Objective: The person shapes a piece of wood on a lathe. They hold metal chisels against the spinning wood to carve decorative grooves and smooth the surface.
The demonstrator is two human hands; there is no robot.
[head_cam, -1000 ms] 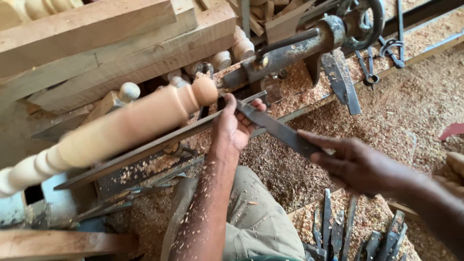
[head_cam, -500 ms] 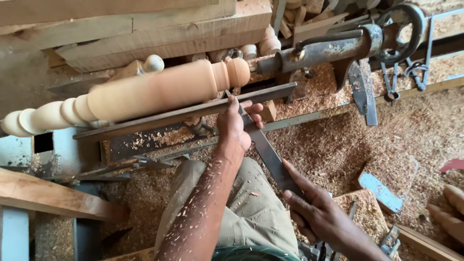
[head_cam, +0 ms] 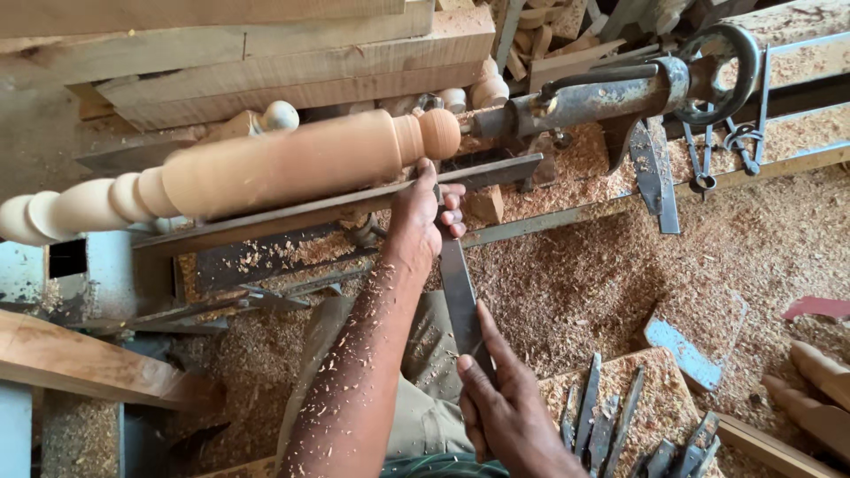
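Note:
A turned wooden spindle (head_cam: 266,168) is mounted lengthwise on a lathe, with a rounded knob at its right end. A long flat metal chisel (head_cam: 459,292) runs from my lap up to the metal tool rest (head_cam: 301,215). My left hand (head_cam: 423,219) grips the chisel's front end against the rest, just under the spindle's right end. My right hand (head_cam: 505,407) holds the chisel's rear end near my body. Wood shavings cover my left forearm.
The lathe tailstock with its handwheel (head_cam: 717,66) sits at the upper right. Several spare chisels (head_cam: 620,420) lie on a shaving-covered block at lower right. Wooden beams (head_cam: 292,62) are stacked behind the lathe. Sawdust covers the floor (head_cam: 620,265).
The view has shifted, so the lathe sits more to the right and lower. The chisel has swung from slanting rightward to pointing nearly straight at me, and my right hand has drawn in toward my body.

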